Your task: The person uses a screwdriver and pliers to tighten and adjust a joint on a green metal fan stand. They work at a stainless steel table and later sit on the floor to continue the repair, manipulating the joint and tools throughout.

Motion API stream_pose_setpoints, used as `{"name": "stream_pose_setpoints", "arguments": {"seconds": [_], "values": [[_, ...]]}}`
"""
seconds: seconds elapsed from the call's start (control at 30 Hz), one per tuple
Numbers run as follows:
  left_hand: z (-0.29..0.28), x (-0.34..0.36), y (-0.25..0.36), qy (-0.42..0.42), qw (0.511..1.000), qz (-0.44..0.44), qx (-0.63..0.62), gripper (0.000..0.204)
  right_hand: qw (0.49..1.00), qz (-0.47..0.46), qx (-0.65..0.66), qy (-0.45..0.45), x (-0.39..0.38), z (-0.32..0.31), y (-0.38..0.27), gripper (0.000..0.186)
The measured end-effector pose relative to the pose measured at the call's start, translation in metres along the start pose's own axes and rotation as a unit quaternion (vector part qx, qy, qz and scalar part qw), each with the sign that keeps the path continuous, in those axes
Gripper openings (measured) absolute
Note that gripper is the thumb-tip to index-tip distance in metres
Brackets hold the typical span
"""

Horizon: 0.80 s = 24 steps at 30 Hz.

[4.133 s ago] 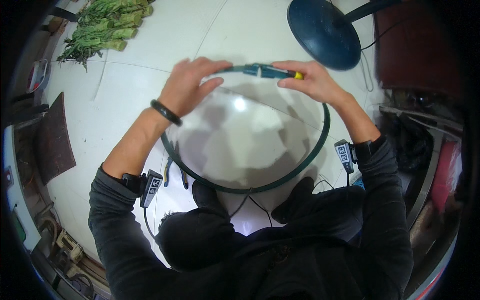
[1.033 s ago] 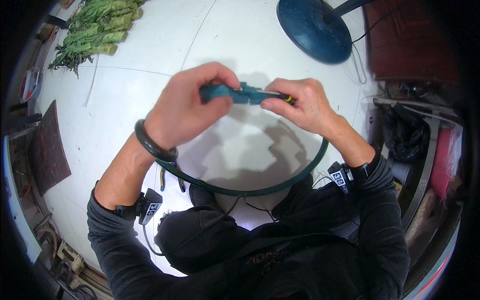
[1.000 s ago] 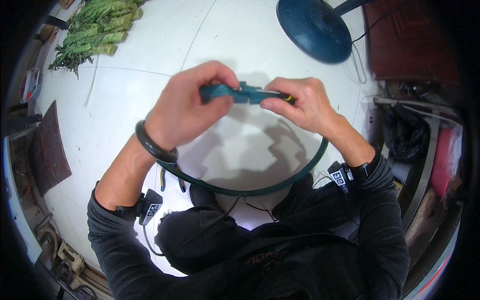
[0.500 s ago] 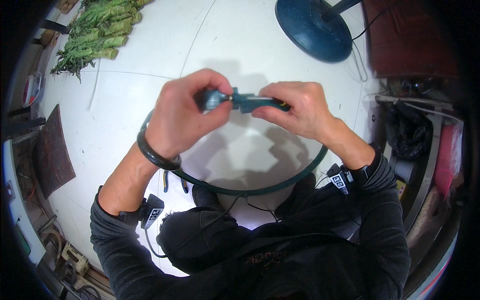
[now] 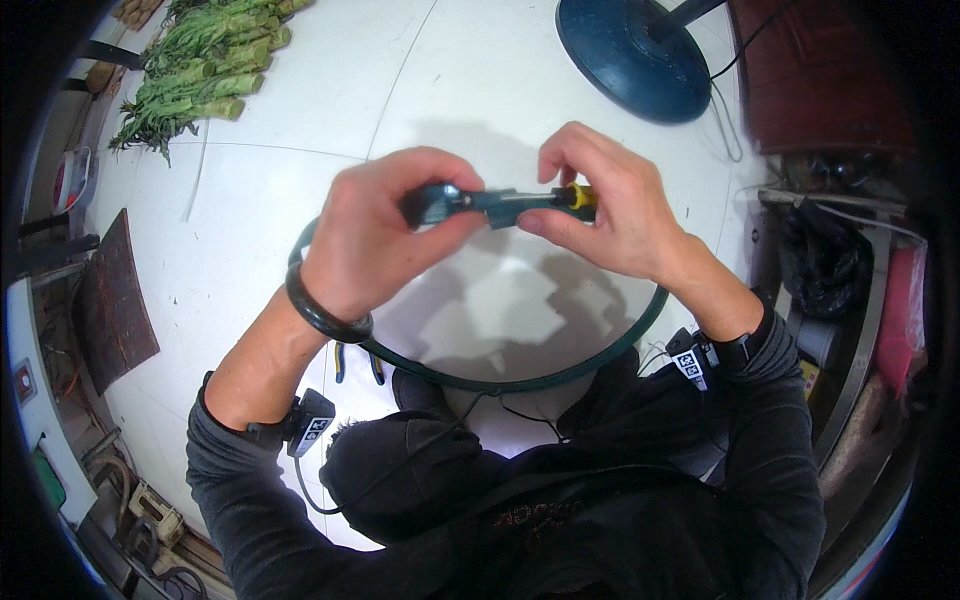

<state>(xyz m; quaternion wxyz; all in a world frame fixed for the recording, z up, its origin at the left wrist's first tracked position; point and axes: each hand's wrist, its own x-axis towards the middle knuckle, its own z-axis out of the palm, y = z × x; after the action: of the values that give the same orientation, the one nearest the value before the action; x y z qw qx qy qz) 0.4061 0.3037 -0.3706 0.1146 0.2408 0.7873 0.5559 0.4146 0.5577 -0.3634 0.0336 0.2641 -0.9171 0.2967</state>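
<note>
A large dark green hoop (image 5: 500,384) spans the space in front of me, its near curve low above my lap. At its far side my left hand (image 5: 370,225) pinches the dark teal joint piece (image 5: 503,210) between thumb and fingers. A black bangle is on that wrist. Along the joint lies a screwdriver (image 5: 582,196) with a yellow and black handle, its thin shaft pointing left towards my left fingertips. My right hand (image 5: 630,205) is curled around the handle, thumb against the joint, index finger raised. The screwdriver's tip is too small to make out.
Pliers (image 5: 376,367) with dark and yellow handles lie on the white tiled floor (image 5: 300,110) beside my left forearm. A round dark blue stand base (image 5: 640,60) is at the far right, green leafy stalks (image 5: 215,85) at the far left. Right: a black plastic bag (image 5: 825,250).
My right index finger has lifted and the hand has loosened, uncovering the yellow handle. My left hand keeps its pinch on the joint. The whole view has shifted slightly.
</note>
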Motion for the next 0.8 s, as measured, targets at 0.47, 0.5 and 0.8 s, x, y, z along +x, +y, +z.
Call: {"name": "stream_pose_setpoints", "arguments": {"seconds": [0.47,0.5,0.8], "values": [[-0.002,0.019,0.004,-0.035,0.998,0.038,0.035,0.027,0.855,0.222,0.428,-0.191,-0.001,0.001,0.019,0.024],[-0.002,0.021,0.004,-0.04,0.998,0.037,0.029,0.027,0.835,0.222,0.461,-0.202,0.0,0.002,0.023,0.025],[0.001,0.036,0.005,-0.043,0.997,0.017,0.055,0.024,0.955,0.155,0.224,-0.117,0.003,-0.002,0.026,0.03]]}}
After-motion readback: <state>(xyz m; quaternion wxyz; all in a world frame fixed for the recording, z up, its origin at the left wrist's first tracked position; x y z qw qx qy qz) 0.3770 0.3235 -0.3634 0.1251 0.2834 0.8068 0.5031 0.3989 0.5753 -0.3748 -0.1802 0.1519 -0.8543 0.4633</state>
